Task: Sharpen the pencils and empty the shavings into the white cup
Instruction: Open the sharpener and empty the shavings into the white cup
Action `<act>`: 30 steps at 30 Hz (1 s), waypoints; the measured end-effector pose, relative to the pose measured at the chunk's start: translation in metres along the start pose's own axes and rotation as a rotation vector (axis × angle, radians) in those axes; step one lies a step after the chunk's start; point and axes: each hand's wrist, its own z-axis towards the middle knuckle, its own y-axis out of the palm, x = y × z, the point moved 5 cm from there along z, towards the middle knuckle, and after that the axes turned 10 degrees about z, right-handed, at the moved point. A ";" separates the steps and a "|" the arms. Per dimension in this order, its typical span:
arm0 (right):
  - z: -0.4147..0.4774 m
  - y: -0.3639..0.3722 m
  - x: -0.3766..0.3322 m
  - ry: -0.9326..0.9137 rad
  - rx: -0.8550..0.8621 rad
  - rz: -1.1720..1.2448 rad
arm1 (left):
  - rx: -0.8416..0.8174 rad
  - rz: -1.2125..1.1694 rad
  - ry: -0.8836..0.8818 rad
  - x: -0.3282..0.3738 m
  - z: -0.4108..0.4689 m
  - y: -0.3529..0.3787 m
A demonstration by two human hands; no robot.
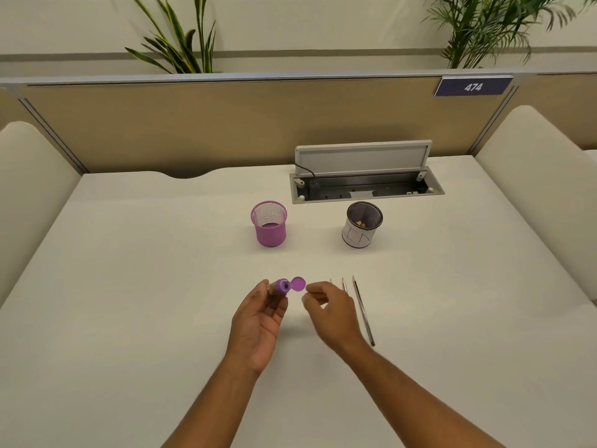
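The pale bench fills most of what's in front of me, running back to a tan divider panel that carries a dark blue plate reading 474, with leafy plants rising behind it. Set into the bench near the back is a cable box, its grey lid tipped up and a black cord running into it. In front of that stand two mesh cups well apart from each other: a purple cup on the left, and the white cup on the right, dark mesh inside with a white wrap marked by black lines, and a few pale scraps lying at its bottom. Closer in, both bare forearms reach up from the near edge. The left hand is raised a little off the bench, palm turned inward, its fingers closed around the purple sharpener, whose clear barrel shows brownish shavings and whose hole faces upward. Its small round cap is flipped open, hanging off the right side. The right hand hovers just beside it, thumb and forefinger pinched together near the cap; whether they touch it I cannot tell. Under and just right of that hand lie three pencils side by side, tips pointing away, the two left ones mostly hidden by the hand.
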 end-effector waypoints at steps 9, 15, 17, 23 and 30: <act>-0.015 0.004 -0.029 -0.101 -0.003 0.218 | -0.073 0.145 0.040 -0.008 -0.012 0.014; -0.012 -0.009 -0.044 -0.199 -0.010 0.121 | -0.082 0.265 0.088 0.002 -0.018 0.026; -0.012 -0.011 -0.051 -0.233 -0.015 0.063 | -0.089 0.272 0.098 0.005 -0.020 0.031; -0.016 -0.014 -0.068 -0.347 -0.050 -0.082 | -0.102 0.281 0.112 0.008 -0.028 0.041; -0.013 -0.018 -0.075 -0.426 -0.052 -0.113 | -0.173 0.242 0.098 0.009 -0.030 0.047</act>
